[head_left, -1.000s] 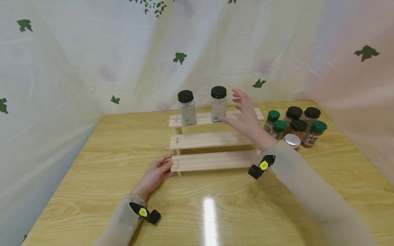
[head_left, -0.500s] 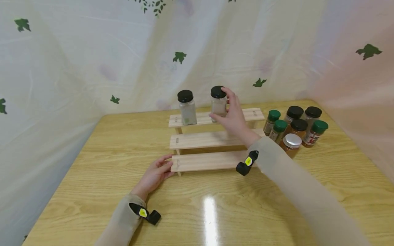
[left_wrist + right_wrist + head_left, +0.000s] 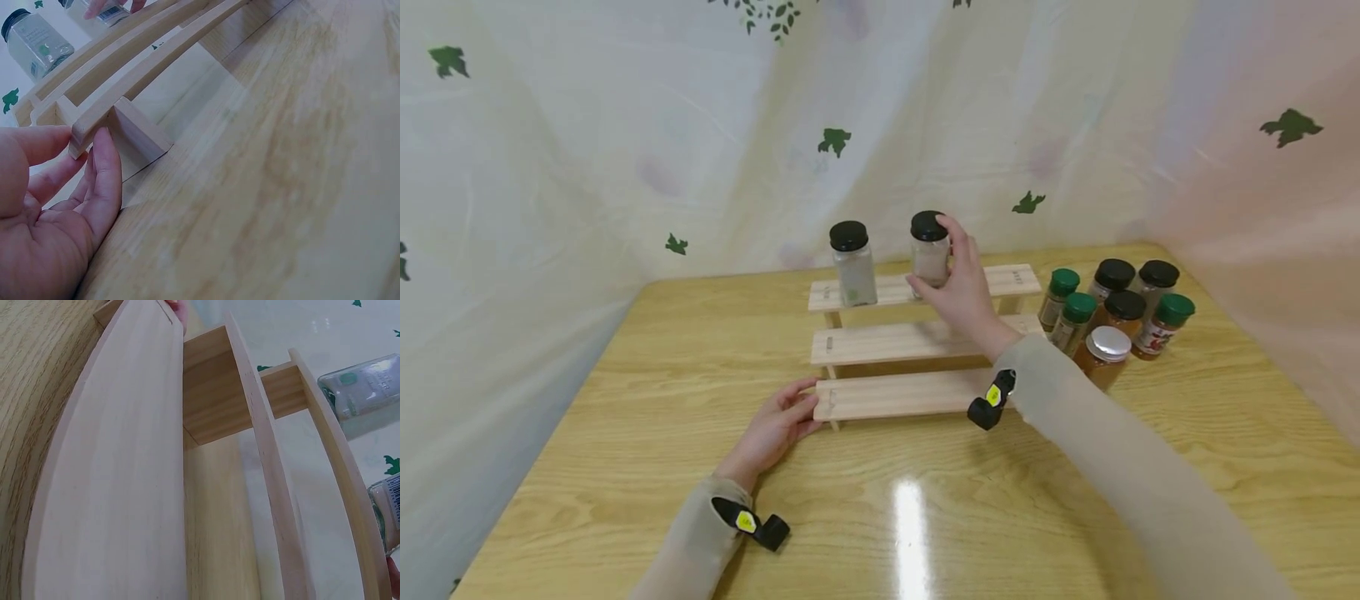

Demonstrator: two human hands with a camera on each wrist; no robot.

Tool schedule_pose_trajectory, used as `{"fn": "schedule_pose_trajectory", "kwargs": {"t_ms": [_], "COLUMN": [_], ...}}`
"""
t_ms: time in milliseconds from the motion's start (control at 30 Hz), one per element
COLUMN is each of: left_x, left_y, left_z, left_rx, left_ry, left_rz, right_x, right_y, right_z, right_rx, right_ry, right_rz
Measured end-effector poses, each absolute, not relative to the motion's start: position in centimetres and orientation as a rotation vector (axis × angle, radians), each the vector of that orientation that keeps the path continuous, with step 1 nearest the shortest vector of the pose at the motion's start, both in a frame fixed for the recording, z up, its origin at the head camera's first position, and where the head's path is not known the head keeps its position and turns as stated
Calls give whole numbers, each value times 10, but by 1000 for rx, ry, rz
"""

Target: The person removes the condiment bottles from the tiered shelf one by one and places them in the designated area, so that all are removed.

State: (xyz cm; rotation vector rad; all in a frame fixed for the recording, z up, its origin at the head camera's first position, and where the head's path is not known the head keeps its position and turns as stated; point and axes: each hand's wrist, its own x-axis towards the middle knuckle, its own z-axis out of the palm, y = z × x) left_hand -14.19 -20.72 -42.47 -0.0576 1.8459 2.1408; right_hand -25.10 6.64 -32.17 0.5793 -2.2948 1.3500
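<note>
A three-tier wooden spice rack point(image 3: 895, 396) stands on the table. My left hand point(image 3: 770, 432) pinches the left end of its lowest shelf, thumb and fingers around the board's edge in the left wrist view. On the top shelf, my right hand point(image 3: 964, 293) holds a clear glass spice jar point(image 3: 928, 260) with a black lid, thumb on the near side and fingers along the right side and lid. Left of it, a similar black-lidded jar point(image 3: 856, 277) stands upright on the same shelf. The right wrist view shows mostly shelf boards, with both jars point(image 3: 365, 387) partly at the right edge.
Right of the rack, several spice jars stand in a cluster: green-lidded ones point(image 3: 1157, 335), black-lidded ones point(image 3: 1122, 312) and a silver-lidded jar point(image 3: 1105, 354). My right forearm passes close to them. A leaf-patterned cloth point(image 3: 722, 150) hangs behind the table point(image 3: 647, 400).
My right hand has moved left from beside the right-hand jar and closed its fingers around it. The jar stays in about the same place. My left hand keeps its hold on the rack.
</note>
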Motion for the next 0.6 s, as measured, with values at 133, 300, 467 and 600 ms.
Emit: {"fn": "schedule_pose_trajectory", "kwargs": {"t_ms": [133,300,467,600], "left_x": [-140,-140,-141,-141], "left_y": [-207,-206,-207,-207], "left_z": [-425,-426,-425,-425], "left_rx": [-53,-40,-39,-50], "left_ry": [1847,1854,1854,1853], "left_rz": [2147,2137,2137,2143], "right_x": [-251,-248,-241,-238], "right_y": [66,68,71,72], "right_z": [-323,-324,-324,-325], "right_rx": [586,601,620,627], "right_ry": [-2288,-2283,-2269,-2268], "right_rz": [1334,1286,1271,1290]}}
